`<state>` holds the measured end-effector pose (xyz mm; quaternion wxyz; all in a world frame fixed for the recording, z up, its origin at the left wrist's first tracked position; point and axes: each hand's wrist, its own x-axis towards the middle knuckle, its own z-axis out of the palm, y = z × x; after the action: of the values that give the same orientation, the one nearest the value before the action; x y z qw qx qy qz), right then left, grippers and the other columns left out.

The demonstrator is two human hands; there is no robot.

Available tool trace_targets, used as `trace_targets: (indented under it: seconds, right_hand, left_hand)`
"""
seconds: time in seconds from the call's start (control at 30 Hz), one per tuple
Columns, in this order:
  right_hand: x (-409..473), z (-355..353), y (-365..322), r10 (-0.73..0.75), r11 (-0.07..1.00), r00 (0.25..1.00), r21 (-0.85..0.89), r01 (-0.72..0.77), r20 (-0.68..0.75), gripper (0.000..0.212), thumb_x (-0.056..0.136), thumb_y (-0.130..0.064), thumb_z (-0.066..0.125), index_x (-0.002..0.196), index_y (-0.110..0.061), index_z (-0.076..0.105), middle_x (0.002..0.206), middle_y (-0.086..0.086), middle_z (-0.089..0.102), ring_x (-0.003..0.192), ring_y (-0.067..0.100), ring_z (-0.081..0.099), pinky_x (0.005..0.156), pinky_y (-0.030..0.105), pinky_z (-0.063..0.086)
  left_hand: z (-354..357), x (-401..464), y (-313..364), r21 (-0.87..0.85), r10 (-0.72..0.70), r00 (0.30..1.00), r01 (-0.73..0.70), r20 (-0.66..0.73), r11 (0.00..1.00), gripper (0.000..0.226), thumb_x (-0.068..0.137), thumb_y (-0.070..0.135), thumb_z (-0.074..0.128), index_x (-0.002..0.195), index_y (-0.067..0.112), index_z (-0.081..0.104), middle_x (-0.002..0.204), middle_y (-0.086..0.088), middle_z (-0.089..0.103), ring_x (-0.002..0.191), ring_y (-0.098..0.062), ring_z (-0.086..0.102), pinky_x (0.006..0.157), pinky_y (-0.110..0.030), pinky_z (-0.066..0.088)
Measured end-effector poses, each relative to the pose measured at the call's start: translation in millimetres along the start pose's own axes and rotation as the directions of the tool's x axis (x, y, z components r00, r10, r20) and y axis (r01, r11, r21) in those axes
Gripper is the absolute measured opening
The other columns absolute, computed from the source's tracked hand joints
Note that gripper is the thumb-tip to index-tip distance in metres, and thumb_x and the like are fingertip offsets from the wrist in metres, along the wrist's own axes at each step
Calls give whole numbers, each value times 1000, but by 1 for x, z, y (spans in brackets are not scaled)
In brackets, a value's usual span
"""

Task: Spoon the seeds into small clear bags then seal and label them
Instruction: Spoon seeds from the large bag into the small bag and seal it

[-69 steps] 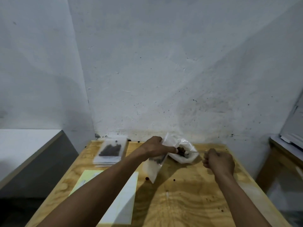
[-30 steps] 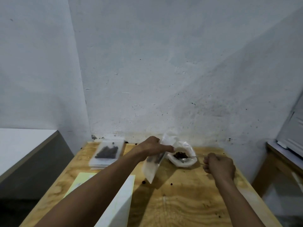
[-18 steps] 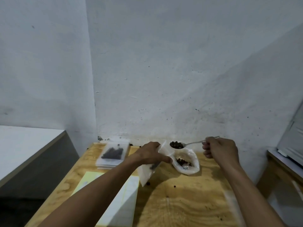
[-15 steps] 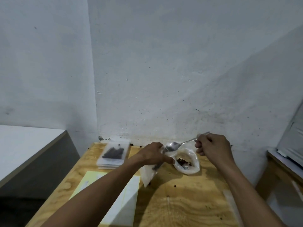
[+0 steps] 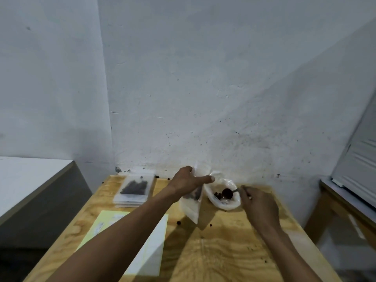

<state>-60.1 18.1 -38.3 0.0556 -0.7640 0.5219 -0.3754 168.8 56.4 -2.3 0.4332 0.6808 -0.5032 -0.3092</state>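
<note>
My left hand (image 5: 188,180) holds a small clear bag (image 5: 192,208) upright by its top edge; dark seeds show inside it. To its right lies a white plastic pouch (image 5: 225,201) of loose dark seeds. My right hand (image 5: 259,206) grips the handle of a metal spoon (image 5: 227,193), whose bowl rests inside the pouch among the seeds. A stack of filled clear bags (image 5: 134,189) lies at the table's back left.
A yellow-and-white label sheet (image 5: 150,241) lies under my left forearm on the plywood table (image 5: 223,251). Loose seeds (image 5: 178,222) dot the wood near the bag. The wall stands just behind the table; another bench (image 5: 345,202) is at the right.
My right hand lifted a spoonful of seeds from the pouch up to the small bag, then came back down; the spoon's bowl is in the pouch again. My left hand kept hold of the bag.
</note>
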Motion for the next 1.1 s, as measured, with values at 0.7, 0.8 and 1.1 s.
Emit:
trace_targets:
  seconds: [0.7,0.8,1.1]
  right_hand:
    - [-14,-4,-55,-7,815,908,529,-237,418,13,89,-25,72,102,-21,75,93,-7,77,91,12,72,77,31,59]
    - [-10,-4,-52,69,679,902,642,-355,425,10,90,-11,71,97,-13,78,84,-2,79,80,15,74,57,16,51]
    - [11,-10,-60,92,599,869,670,-439,486,34,81,-22,81,112,-15,70,101,11,76,90,23,74,84,45,58]
  left_hand:
    - [8,-12,37,-289,-43,997,60,65,955,98,57,78,80,126,12,60,118,1,64,109,-24,64,98,-45,54]
    - [-9,-10,33,-420,-21,999,39,46,907,78,70,59,84,128,11,64,121,-8,69,106,-28,70,94,-44,58]
    - [-34,-12,16,-398,61,997,-75,-47,914,7,93,11,72,90,5,73,77,-5,67,70,-19,62,66,-31,56]
